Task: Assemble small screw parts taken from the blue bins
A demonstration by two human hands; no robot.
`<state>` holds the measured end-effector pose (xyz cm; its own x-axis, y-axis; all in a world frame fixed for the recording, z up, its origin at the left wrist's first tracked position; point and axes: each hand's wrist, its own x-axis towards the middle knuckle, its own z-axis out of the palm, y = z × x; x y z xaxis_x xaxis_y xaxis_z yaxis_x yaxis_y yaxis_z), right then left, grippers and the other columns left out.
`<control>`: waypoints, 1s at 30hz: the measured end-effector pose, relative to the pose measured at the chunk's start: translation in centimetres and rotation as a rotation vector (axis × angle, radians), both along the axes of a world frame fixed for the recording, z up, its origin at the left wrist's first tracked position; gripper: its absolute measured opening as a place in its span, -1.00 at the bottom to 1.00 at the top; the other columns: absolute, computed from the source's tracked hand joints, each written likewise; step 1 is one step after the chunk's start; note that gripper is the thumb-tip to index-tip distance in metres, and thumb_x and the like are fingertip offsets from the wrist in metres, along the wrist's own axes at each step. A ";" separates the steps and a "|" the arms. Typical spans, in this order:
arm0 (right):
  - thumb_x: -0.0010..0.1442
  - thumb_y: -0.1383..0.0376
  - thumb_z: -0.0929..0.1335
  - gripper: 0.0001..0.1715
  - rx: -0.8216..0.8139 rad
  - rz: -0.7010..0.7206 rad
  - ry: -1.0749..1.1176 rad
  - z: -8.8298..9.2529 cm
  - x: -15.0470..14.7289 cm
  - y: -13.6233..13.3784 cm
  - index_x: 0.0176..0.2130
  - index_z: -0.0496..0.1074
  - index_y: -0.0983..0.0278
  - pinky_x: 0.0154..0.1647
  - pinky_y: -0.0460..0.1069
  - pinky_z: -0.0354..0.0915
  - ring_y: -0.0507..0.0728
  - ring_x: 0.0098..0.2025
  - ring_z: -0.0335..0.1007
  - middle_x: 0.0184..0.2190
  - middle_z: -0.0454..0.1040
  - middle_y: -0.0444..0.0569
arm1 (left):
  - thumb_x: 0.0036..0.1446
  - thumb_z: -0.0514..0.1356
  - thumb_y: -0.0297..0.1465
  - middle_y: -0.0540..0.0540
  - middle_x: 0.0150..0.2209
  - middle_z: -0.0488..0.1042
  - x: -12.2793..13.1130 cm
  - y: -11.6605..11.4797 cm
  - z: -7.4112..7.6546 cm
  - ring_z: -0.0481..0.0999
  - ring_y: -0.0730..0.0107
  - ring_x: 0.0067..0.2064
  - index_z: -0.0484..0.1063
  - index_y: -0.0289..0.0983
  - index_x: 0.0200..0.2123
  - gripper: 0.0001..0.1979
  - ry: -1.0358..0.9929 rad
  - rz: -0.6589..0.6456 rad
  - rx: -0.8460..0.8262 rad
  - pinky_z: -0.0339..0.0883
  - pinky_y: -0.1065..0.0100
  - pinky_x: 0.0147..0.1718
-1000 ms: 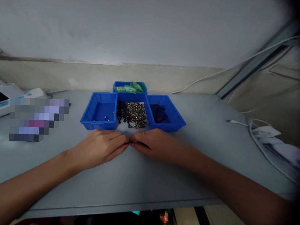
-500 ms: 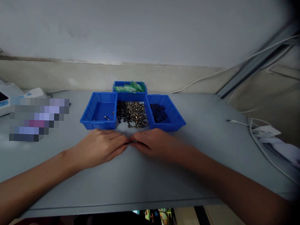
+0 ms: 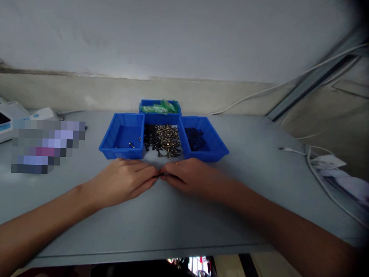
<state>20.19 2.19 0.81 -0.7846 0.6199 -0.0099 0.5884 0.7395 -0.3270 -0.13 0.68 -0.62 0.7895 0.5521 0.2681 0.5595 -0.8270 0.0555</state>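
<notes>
L hand (image 3: 128,181) and R hand (image 3: 198,177) meet over the bench (image 3: 169,227), just nearer the person than the bins; a small dark part (image 3: 160,175) sits at the fingertips, between the two. Grip: both pinched, thumb vs. fingers, on that part, approx. one end each; too small to ID from where I stand. Δ vs. ½ s ago: hands, bins & contents all in same posn., no shift I can make out; only the screen (image 3: 200,266) below the bench edge shows a diff. picture. My read: work is fine fingertip handling at one fixed spot, no fetch or drop in this interval; any small twist can't be seen. Surroundings: pile (image 3: 169,140) of brass-coloured & black pcs. betw. L bin (image 3: 121,153) and R bin (image 3: 216,153); can't tell if direct on bench or on a tray. L bin: a few loose metal pcs. (image 3: 132,145). R bin: dark pcs. (image 3: 196,139). Rear bin (image 3: 161,119), behind pile: green packs (image 3: 165,108). White cable (image 3: 320,189) at far R.
</notes>
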 end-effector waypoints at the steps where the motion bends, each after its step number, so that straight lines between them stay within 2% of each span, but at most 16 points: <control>1: 0.19 0.28 0.17 -0.80 0.000 0.003 0.001 0.0 0.0 0.0 -0.35 0.33 0.28 -0.46 -0.10 0.10 0.00 -0.47 0.27 -0.50 0.35 -0.14 | 0.21 -0.07 -0.36 -0.01 -0.43 0.40 0.0 0.0 0.0 0.39 0.46 -0.41 0.34 -0.29 -0.31 -0.77 -0.003 0.002 0.004 0.27 0.41 -0.41; 10: 0.19 0.27 0.17 -0.78 0.025 0.004 -0.014 -0.2 0.0 0.0 -0.36 0.33 0.28 -0.48 -0.11 0.08 0.00 -0.48 0.26 -0.50 0.37 -0.14 | 0.21 -0.08 -0.36 -0.03 -0.45 0.38 0.2 -0.1 0.0 0.38 0.48 -0.42 0.36 -0.30 -0.28 -0.75 -0.042 -0.007 0.017 0.28 0.43 -0.43; 16: 0.19 0.30 0.18 -0.79 0.020 0.019 -0.001 -0.4 -0.3 -0.1 -0.37 0.34 0.30 -0.49 -0.11 0.10 -0.01 -0.50 0.26 -0.51 0.37 -0.12 | 0.21 -0.07 -0.37 -0.05 -0.40 0.37 0.3 -0.2 0.1 0.38 0.46 -0.37 0.34 -0.30 -0.23 -0.77 -0.059 -0.034 -0.028 0.30 0.40 -0.38; 22: 0.18 0.27 0.19 -0.80 0.001 0.027 0.032 -0.6 -0.2 0.0 -0.36 0.33 0.29 -0.49 -0.11 0.10 -0.01 -0.50 0.27 -0.51 0.37 -0.13 | 0.18 -0.07 -0.39 -0.05 -0.38 0.36 0.2 -0.3 0.4 0.37 0.47 -0.37 0.32 -0.31 -0.28 -0.80 -0.042 -0.057 -0.064 0.30 0.42 -0.41; 30: 0.16 0.19 0.21 -0.77 0.015 0.007 0.058 -0.2 0.2 0.0 -0.25 0.32 0.27 -0.51 -0.11 0.07 0.01 -0.49 0.28 -0.50 0.39 -0.14 | 0.11 -0.04 -0.43 0.01 -0.50 0.33 0.2 -0.3 0.3 0.35 0.50 -0.46 0.26 -0.30 -0.42 -0.87 0.000 0.046 -0.053 0.22 0.44 -0.49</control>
